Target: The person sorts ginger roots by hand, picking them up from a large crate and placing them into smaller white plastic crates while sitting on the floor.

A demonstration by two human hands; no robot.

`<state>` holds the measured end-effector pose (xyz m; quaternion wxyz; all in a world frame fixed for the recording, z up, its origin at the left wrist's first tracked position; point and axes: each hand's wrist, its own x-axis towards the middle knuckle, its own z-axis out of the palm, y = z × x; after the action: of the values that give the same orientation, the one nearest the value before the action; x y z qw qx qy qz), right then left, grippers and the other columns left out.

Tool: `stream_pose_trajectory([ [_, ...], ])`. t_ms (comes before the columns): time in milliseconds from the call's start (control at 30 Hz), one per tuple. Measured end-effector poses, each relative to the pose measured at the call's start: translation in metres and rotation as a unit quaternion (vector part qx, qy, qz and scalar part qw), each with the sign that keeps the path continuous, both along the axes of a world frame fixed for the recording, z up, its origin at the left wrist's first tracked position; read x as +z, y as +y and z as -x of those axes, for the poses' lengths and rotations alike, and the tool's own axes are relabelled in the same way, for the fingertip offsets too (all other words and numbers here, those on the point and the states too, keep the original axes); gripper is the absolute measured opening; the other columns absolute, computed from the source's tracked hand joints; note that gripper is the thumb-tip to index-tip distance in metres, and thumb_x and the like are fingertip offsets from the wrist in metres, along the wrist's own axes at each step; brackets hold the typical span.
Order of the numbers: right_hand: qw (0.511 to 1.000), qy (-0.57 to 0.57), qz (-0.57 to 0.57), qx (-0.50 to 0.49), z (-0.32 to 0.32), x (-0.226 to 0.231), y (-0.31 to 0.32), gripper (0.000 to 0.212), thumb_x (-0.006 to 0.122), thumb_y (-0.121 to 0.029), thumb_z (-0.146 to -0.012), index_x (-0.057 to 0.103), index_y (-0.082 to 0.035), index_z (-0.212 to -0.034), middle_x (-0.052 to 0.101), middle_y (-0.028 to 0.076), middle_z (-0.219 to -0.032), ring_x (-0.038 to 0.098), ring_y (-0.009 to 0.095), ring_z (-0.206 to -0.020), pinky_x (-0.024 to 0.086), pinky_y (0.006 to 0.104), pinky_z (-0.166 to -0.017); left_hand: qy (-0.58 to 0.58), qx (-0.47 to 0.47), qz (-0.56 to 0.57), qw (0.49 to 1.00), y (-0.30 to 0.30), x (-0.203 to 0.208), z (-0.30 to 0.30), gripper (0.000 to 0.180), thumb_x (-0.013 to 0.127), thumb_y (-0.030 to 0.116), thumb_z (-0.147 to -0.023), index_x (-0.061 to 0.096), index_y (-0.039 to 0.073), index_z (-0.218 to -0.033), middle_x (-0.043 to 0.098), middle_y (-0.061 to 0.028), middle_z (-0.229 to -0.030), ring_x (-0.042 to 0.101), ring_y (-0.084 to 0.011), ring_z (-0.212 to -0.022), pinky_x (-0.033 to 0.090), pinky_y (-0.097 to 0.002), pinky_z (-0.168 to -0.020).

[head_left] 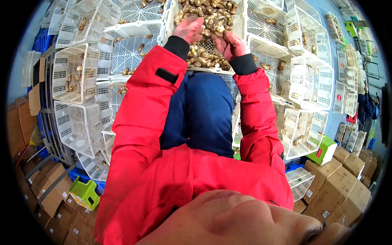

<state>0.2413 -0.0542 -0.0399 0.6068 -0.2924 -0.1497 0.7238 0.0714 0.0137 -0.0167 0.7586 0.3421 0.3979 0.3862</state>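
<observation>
A tall white plastic crate (pixel 241 24) holds a heap of brown, knobbly mushrooms (pixel 206 9), some with pale stems. Over its left side reaches my left hand (pixel 190 29), fingers apart and resting against the mushrooms. My right hand (pixel 230 44) comes in from the right, its fingers slightly bent and spread beside a pale mushroom (pixel 218 29) between the two hands. Neither hand clearly has a mushroom gripped, though some fingertips are hidden among the pieces. More mushrooms (pixel 208 59) lie in the near part of the crate, below my hands.
White mesh crates with a few mushrooms each surround me, such as a left crate (pixel 75 73) and a right crate (pixel 312 81). Cardboard boxes (pixel 335 192) are stacked at the lower right, beside a green crate (pixel 322 151). Another green crate (pixel 84 192) is lower left.
</observation>
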Motion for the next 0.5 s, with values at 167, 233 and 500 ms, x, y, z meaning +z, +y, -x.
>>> stream_pose_trajectory([
  [167,0.912,-0.400,-0.086,-0.018,0.012,0.023,-0.020,0.045,0.057,-0.020,-0.076,0.041,0.001,-0.112,0.050,0.017,-0.106,0.052,0.024,-0.093,0.045,0.0305,-0.074,0.036,-0.017,-0.015,0.999,-0.009,0.008,-0.006,0.038,0.060,0.024,-0.076,0.049,0.008,-0.108,0.055,0.0008,-0.085,0.050,-0.0089,-0.056,0.044,-0.0225,-0.051],
  [233,0.686,-0.688,-0.218,-0.094,0.012,0.021,-0.017,0.069,0.067,-0.026,-0.065,0.034,0.002,-0.119,0.046,0.019,-0.110,0.048,0.027,-0.097,0.041,0.0329,-0.081,0.084,-0.018,-0.022,0.996,-0.008,0.007,-0.006,0.039,0.062,0.026,-0.074,0.050,0.005,-0.104,0.055,-0.0016,-0.084,0.048,-0.0092,-0.048,0.041,-0.0220,-0.045],
  [500,0.850,-0.523,-0.058,-0.005,0.030,0.012,-0.004,0.020,0.053,-0.011,-0.075,0.053,-0.001,-0.093,0.060,0.006,-0.075,0.059,0.019,-0.066,0.045,0.0297,-0.057,0.049,0.028,-0.017,0.998,-0.004,0.006,-0.009,0.046,0.060,0.028,-0.075,0.043,-0.001,-0.106,0.056,-0.0103,-0.088,0.058,-0.0157,-0.067,0.045,-0.0240,-0.045],
])
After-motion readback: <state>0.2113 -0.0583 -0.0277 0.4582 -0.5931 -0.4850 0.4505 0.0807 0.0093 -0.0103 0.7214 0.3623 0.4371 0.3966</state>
